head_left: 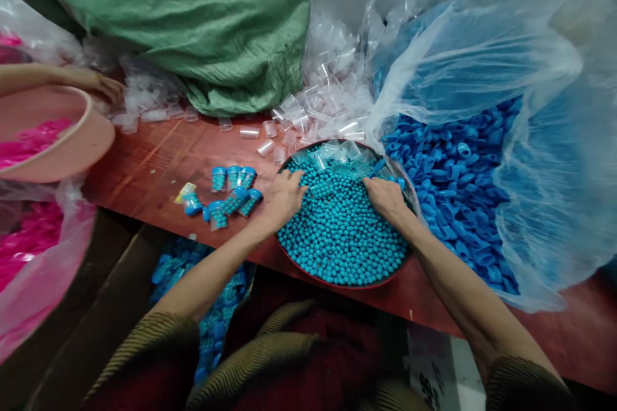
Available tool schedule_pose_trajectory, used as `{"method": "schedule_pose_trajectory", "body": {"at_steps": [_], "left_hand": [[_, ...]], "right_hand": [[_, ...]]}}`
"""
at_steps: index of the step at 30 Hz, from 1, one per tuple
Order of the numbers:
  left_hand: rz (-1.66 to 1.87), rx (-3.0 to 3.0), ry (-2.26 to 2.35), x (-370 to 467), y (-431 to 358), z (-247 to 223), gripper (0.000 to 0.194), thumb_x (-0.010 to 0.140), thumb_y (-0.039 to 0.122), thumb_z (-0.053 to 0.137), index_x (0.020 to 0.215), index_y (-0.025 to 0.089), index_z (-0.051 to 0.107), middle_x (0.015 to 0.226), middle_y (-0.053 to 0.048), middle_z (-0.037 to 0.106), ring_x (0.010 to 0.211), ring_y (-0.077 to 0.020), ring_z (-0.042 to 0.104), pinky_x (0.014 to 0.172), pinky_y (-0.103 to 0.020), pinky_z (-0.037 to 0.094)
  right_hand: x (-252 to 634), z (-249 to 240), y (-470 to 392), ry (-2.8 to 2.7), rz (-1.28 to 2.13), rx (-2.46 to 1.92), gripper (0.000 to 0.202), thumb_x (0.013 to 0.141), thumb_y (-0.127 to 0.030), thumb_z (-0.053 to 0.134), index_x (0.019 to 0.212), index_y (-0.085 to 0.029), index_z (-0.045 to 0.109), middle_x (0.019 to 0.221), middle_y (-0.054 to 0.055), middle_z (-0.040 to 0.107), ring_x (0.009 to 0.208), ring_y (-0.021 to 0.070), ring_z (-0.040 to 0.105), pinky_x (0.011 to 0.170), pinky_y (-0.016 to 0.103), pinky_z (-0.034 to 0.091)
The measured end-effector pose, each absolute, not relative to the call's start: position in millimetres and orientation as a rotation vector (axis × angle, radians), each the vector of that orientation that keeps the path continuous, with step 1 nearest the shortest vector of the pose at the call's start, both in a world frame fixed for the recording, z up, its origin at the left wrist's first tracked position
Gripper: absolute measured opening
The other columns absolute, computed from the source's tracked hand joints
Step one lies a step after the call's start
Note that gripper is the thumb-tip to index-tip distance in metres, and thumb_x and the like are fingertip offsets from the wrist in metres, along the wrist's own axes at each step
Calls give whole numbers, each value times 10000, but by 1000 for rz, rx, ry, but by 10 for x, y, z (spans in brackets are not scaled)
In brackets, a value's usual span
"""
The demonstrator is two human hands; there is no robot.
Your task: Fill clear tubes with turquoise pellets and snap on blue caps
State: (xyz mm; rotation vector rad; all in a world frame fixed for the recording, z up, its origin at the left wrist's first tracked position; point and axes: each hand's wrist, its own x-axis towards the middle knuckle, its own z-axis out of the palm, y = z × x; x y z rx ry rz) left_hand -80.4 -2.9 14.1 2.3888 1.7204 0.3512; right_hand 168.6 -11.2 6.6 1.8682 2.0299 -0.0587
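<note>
A round basin with a red rim [359,285] holds many turquoise beads [342,231]. My left hand [285,198] is at its left side, fingers closed at the end of a clear plastic cup [318,190] that lies among the beads. Over the right side of the beads, my right hand [388,198] has its fingers curled down; what they hold, if anything, is hidden. Clear empty cups [343,151] rest at the basin's far edge. Left of the basin, several bead-filled cups with blue caps [236,199] lie on the red table [159,170].
An open plastic bag [535,141] of blue caps [457,173] stands right. Loose clear cups [308,112] and a green sack [231,32] lie behind. Left are another person's hand [108,85] and a pink basin [91,135]. Capped cups [219,321] fill a container below the table edge.
</note>
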Motion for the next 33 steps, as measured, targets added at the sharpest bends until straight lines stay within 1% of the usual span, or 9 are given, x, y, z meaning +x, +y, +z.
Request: {"method": "schedule_pose_trajectory", "body": {"at_steps": [2,5,11,16,22,24,28,30,33], "left_hand": [[185,2413,1630,-533,-9,82,347,888,348,477,1188,187,544,1089,-104,586,991,-238,560,814,-326,446],[78,2447,1526,-326,40,-24,334,878,349,506,1181,213,539,1095,-85,581,1009,-234,562,794,-314,457],[22,2308,1457,-296,160,-85,384,840,392,562,1172,200,534,1092,-86,618,1024,-241,589,848,-334,458],[42,2133,1384,-225,221,-91,345,804,352,604,1098,173,573,1101,-125,636,1059,-282,582,876,-366,442],[118,2020,1348,-87,296,-133,349,756,302,644,1078,183,585,981,-86,671,965,-257,606,827,-336,445],[153,1978,1319,-50,314,-153,338,746,304,645,1055,173,599,919,-67,670,906,-239,609,794,-319,448],[236,1894,1232,-8,325,-188,289,739,288,626,996,154,627,782,-11,634,760,-173,580,712,-267,443],[271,1866,1187,-4,320,-195,263,748,264,602,975,136,632,745,3,608,718,-145,551,687,-245,435],[372,1797,1095,-21,299,-201,209,760,223,559,928,115,620,734,11,575,706,-118,516,675,-224,424]], "right_hand": [[1639,87,-98,1995,-43,1871,313,940,-158,283,1092,-158,557,975,136,670,869,231,651,640,268,396],[1635,135,-133,2040,24,1895,338,942,-150,262,1155,-157,524,962,135,665,826,224,647,638,272,398],[1738,143,-132,2094,128,1837,333,930,-146,280,1016,-145,602,1068,155,577,916,239,581,636,278,406],[1759,176,-56,2143,138,1816,360,924,-115,267,1143,-127,552,1021,160,591,852,225,583,636,291,398],[1788,211,7,2135,84,1760,359,902,-68,263,1060,-79,586,951,182,632,805,227,605,626,302,370],[1824,202,5,2118,87,1802,325,903,-99,297,1019,-70,599,931,188,634,792,230,602,620,303,358],[1841,180,-73,2258,134,1856,282,898,-307,430,936,-110,627,1000,186,618,927,269,565,699,317,370],[1785,149,-132,2344,19,1945,309,906,-351,423,950,-122,626,974,161,636,941,263,565,733,315,379],[1657,60,-213,2429,-529,2150,322,928,-323,365,1054,-152,608,869,82,669,822,204,601,695,278,407]]}}
